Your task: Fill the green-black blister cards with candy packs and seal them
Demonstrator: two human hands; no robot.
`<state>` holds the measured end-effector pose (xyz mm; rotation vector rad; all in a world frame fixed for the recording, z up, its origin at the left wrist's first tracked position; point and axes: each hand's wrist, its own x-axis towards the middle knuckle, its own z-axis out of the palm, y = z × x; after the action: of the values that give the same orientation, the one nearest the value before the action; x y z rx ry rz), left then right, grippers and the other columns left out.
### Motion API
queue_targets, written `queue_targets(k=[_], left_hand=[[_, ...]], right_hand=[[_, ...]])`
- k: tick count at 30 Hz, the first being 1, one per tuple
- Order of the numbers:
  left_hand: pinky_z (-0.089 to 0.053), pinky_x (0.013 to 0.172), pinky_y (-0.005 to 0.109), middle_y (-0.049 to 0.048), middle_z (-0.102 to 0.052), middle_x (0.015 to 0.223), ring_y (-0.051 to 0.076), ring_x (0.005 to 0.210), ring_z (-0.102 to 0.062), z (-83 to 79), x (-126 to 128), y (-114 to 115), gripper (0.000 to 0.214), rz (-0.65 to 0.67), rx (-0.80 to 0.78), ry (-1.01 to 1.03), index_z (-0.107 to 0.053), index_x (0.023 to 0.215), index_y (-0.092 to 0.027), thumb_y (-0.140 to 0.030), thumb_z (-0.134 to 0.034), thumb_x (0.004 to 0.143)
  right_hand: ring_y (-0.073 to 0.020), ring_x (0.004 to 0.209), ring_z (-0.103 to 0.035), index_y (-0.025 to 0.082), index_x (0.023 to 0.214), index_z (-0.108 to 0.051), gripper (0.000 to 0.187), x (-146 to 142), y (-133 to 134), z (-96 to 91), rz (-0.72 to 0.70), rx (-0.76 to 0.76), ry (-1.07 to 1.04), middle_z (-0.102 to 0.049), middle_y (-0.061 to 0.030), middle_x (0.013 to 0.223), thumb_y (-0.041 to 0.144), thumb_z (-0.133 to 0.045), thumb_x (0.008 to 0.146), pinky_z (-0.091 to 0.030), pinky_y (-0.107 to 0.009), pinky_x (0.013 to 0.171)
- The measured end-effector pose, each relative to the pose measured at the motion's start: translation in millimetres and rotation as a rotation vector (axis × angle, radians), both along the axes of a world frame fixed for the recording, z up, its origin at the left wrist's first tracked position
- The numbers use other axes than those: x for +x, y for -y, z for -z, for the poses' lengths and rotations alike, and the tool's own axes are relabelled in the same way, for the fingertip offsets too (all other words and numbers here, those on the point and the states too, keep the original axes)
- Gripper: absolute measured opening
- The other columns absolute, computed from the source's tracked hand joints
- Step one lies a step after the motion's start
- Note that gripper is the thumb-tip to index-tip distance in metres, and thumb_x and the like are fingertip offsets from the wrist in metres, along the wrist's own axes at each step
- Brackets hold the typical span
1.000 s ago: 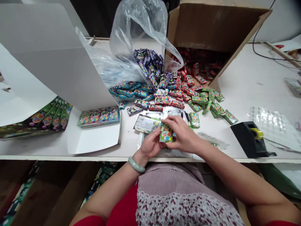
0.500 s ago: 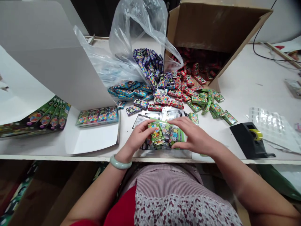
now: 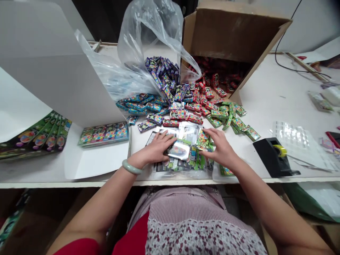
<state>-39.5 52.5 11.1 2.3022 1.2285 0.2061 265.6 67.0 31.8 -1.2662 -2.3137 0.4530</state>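
Glossy printed packets in clear wrapping (image 3: 183,164) lie in a loose pile at the table's front edge. My left hand (image 3: 156,148), with a pale green bangle at the wrist, rests flat on the pile's left side, fingers stretched out. Beside its fingertips is a shiny packet (image 3: 178,150) catching the light. My right hand (image 3: 222,148) grips a small green printed packet (image 3: 203,139) between thumb and fingers, above the pile's right side. Another green packet (image 3: 225,171) lies near my right wrist, partly hidden.
Behind the pile are heaps of purple boxes (image 3: 164,72), blue boxes (image 3: 140,102), red boxes (image 3: 204,94) and green boxes (image 3: 239,124). A cardboard carton (image 3: 236,32) lies on its side behind. Left stands an open white box (image 3: 98,163); right, a black tape dispenser (image 3: 265,156).
My left hand has spread flat and shifted slightly left on the pile. The green packet, earlier by my left fingers, is now at my right hand. The view has shifted slightly.
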Motion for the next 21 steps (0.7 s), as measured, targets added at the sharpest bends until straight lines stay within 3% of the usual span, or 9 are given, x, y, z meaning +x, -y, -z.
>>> queue_targets(k=[2, 5, 8, 15, 21], left_hand=[[-0.007, 0.112, 0.062, 0.0129, -0.040, 0.142, 0.037, 0.137, -0.026, -3.9, 0, 1, 0.086, -0.007, 0.098, -0.012, -0.031, 0.141, -0.025, -0.021, -0.072, 0.066], [-0.022, 0.111, 0.058, 0.0136, -0.038, 0.136, 0.036, 0.130, -0.034, -12.2, 0, 9, 0.094, -0.094, 0.196, 0.030, -0.022, 0.144, -0.023, -0.032, -0.073, 0.066], [-0.034, 0.105, 0.052, 0.0143, -0.037, 0.134, 0.036, 0.124, -0.038, -16.8, -1, 18, 0.098, -0.113, 0.223, 0.057, -0.021, 0.145, -0.023, -0.037, -0.075, 0.064], [-0.035, 0.104, 0.052, 0.0166, -0.038, 0.132, 0.037, 0.122, -0.039, -11.6, -5, 28, 0.096, -0.045, 0.302, 0.039, -0.022, 0.144, -0.020, -0.044, -0.074, 0.067], [-0.039, 0.103, 0.050, 0.0154, -0.039, 0.130, 0.034, 0.122, -0.042, -6.4, 5, 35, 0.096, -0.065, 0.196, 0.167, -0.025, 0.143, -0.022, -0.046, -0.076, 0.065]], right_hand=[[-0.0322, 0.123, -0.043, 0.026, 0.138, -0.038, 0.072, -2, 1, 2.1, 0.030, 0.008, -0.037, -0.046, -0.0125, 0.130, 0.041, -0.069, 0.074, -0.038, -0.053, 0.102], [-0.0326, 0.126, -0.040, 0.028, 0.140, -0.034, 0.075, -6, 2, -4.9, 0.061, 0.060, -0.068, -0.043, -0.0120, 0.134, 0.041, -0.069, 0.075, -0.037, -0.054, 0.103], [-0.0330, 0.127, -0.038, 0.030, 0.142, -0.033, 0.078, -12, 4, -18.0, -0.037, 0.079, -0.005, -0.041, -0.0116, 0.136, 0.039, -0.071, 0.074, -0.035, -0.054, 0.105], [-0.0328, 0.124, -0.041, 0.028, 0.136, -0.042, 0.079, -19, 7, -30.4, -0.356, -0.014, 0.241, -0.046, -0.0104, 0.137, 0.031, -0.079, 0.066, -0.037, -0.051, 0.105], [-0.0314, 0.124, -0.042, 0.020, 0.136, -0.041, 0.080, -26, 3, -27.0, -0.395, -0.042, 0.237, -0.046, -0.0155, 0.135, 0.040, -0.078, 0.068, -0.039, -0.049, 0.104]])
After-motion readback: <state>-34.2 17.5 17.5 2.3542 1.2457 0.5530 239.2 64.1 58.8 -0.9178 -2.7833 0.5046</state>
